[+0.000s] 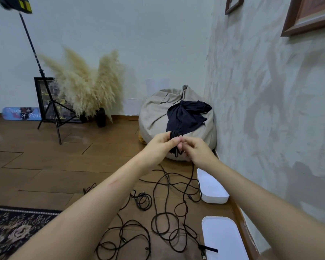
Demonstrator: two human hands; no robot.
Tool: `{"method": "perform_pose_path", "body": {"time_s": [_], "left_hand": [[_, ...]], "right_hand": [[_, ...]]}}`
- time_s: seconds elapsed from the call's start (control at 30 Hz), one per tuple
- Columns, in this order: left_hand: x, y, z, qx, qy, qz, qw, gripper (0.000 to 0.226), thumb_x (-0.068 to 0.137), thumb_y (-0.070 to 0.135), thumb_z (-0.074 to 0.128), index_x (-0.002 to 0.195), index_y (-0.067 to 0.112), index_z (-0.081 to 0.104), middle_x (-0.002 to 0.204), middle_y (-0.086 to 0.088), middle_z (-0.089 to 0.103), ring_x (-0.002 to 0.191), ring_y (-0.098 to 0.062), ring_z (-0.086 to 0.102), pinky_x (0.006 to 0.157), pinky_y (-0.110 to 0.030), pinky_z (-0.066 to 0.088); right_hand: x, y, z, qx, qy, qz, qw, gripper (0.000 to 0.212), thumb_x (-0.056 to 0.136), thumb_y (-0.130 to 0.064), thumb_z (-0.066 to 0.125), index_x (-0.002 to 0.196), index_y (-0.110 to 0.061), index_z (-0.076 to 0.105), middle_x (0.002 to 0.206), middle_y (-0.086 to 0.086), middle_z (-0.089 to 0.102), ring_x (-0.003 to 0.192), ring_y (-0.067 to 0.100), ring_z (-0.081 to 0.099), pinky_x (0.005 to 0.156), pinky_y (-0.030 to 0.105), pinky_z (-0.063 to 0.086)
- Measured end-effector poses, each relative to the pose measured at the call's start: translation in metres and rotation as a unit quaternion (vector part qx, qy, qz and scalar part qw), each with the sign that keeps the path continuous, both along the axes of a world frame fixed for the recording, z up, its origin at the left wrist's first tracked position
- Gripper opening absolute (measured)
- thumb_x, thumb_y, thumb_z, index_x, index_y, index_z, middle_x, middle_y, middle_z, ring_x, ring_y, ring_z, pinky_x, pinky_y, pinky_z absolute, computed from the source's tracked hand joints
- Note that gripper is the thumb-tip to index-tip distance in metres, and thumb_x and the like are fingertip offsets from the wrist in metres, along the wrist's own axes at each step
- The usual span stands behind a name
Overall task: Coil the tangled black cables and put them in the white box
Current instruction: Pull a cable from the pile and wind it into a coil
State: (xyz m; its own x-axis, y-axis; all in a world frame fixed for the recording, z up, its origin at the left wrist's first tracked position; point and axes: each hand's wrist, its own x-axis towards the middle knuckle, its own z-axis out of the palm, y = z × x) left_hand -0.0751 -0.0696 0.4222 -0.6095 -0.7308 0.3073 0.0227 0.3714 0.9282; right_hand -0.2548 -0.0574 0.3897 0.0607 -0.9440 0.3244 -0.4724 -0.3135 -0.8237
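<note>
On the wooden floor [45,166] at my feet, a patterned rug [13,228] covers the near left corner; along the right edge, by the wall, the tangled black cables [158,222] sprawl in loose loops beside a flat white lid [223,239]; just past it stands the white box [212,186], open, nothing in it that I can see; above, the left hand [161,143] grips a small coil [174,135] while the right hand [197,151] pinches the strand beside it, a length trailing down into the tangle; I'd judge the first cable is being wound, and the next turn needs that trailing length teased free; beyond, a bean bag [158,113] fills the far right corner, with pampas grass [86,85] and a tripod [51,107] against the far wall.
</note>
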Motion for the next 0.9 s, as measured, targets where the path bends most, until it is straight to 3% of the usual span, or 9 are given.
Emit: {"method": "perform_pose_path", "body": {"time_s": [0.13,0.23,0.33,0.43,0.53,0.6,0.73,0.83,0.9], "left_hand": [[-0.002,-0.008,-0.002,0.081,0.085,0.075,0.990,0.013,0.107,0.017,0.053,0.101,0.012,0.062,0.080,0.004,0.065,0.097,-0.019,0.064,0.088,-0.041,0.050],[-0.005,-0.014,-0.009,0.081,0.095,0.180,0.976,0.016,0.106,0.018,0.054,0.094,0.015,0.063,0.080,0.006,0.067,0.090,-0.018,0.064,0.071,-0.034,0.050],[-0.006,-0.017,-0.016,-0.007,0.033,0.255,0.966,0.019,0.106,0.022,0.053,0.090,0.019,0.063,0.082,0.007,0.068,0.076,-0.010,0.062,0.065,-0.031,0.050],[-0.002,-0.018,-0.019,-0.084,-0.041,0.319,0.943,0.019,0.106,0.022,0.051,0.091,0.016,0.061,0.080,0.008,0.066,0.066,0.002,0.057,0.059,-0.012,0.042],[0.005,-0.024,-0.025,-0.091,-0.059,0.349,0.931,0.021,0.105,0.020,0.052,0.086,0.017,0.059,0.077,0.009,0.064,0.071,-0.001,0.056,0.059,-0.015,0.038],[0.006,-0.025,-0.028,-0.112,-0.098,0.334,0.931,0.022,0.105,0.019,0.052,0.084,0.022,0.057,0.077,0.008,0.064,0.071,-0.002,0.057,0.059,-0.013,0.039],[0.001,-0.023,-0.031,-0.128,-0.184,0.252,0.942,0.024,0.106,0.024,0.051,0.082,0.025,0.055,0.079,0.006,0.063,0.072,-0.009,0.057,0.058,-0.016,0.038],[0.000,-0.022,-0.030,-0.100,-0.182,0.165,0.964,0.029,0.109,0.031,0.044,0.090,0.022,0.063,0.085,0.004,0.068,0.084,-0.016,0.062,0.083,-0.041,0.052],[0.001,-0.017,-0.027,-0.080,-0.165,0.097,0.978,0.039,0.112,0.033,0.035,0.086,0.027,0.063,0.083,0.008,0.066,0.087,-0.011,0.061,0.096,-0.040,0.048]], "right_hand": [[0.022,0.009,-0.006,0.068,0.039,0.033,0.996,0.027,0.109,-0.020,0.040,0.108,-0.035,0.062,0.075,0.002,0.068,0.064,0.012,0.059,0.061,0.030,0.050],[0.034,0.010,0.001,0.070,0.093,0.060,0.991,0.023,0.107,-0.020,0.042,0.099,-0.021,0.063,0.066,-0.002,0.063,0.056,0.008,0.054,0.056,0.026,0.044],[0.037,0.006,0.011,0.069,0.152,0.058,0.984,0.026,0.105,-0.019,0.050,0.080,-0.015,0.059,0.063,-0.004,0.054,0.055,0.008,0.048,0.059,0.028,0.038],[0.033,0.015,0.021,0.125,0.077,0.105,0.983,0.023,0.105,-0.016,0.050,0.093,-0.003,0.066,0.064,-0.003,0.048,0.052,0.006,0.043,0.052,0.020,0.037],[0.029,0.024,0.028,0.141,0.067,0.126,0.980,0.028,0.106,-0.016,0.048,0.101,0.002,0.069,0.067,0.002,0.049,0.051,0.002,0.043,0.052,0.011,0.037],[0.028,0.022,0.030,0.113,0.095,0.127,0.981,0.026,0.106,-0.015,0.049,0.099,0.000,0.069,0.068,0.002,0.050,0.054,0.004,0.043,0.055,0.013,0.037],[0.011,0.010,0.028,0.053,0.130,0.101,0.985,0.027,0.102,-0.019,0.055,0.080,-0.021,0.070,0.069,0.006,0.058,0.066,0.015,0.050,0.067,0.035,0.040],[-0.004,0.008,0.029,0.000,0.146,0.069,0.987,0.026,0.103,-0.023,0.055,0.087,-0.024,0.075,0.081,-0.005,0.070,0.079,0.016,0.061,0.078,0.037,0.047],[-0.007,0.008,0.030,-0.017,0.148,0.054,0.987,0.025,0.104,-0.026,0.054,0.089,-0.023,0.075,0.083,-0.001,0.071,0.082,0.027,0.061,0.079,0.044,0.048]]}}
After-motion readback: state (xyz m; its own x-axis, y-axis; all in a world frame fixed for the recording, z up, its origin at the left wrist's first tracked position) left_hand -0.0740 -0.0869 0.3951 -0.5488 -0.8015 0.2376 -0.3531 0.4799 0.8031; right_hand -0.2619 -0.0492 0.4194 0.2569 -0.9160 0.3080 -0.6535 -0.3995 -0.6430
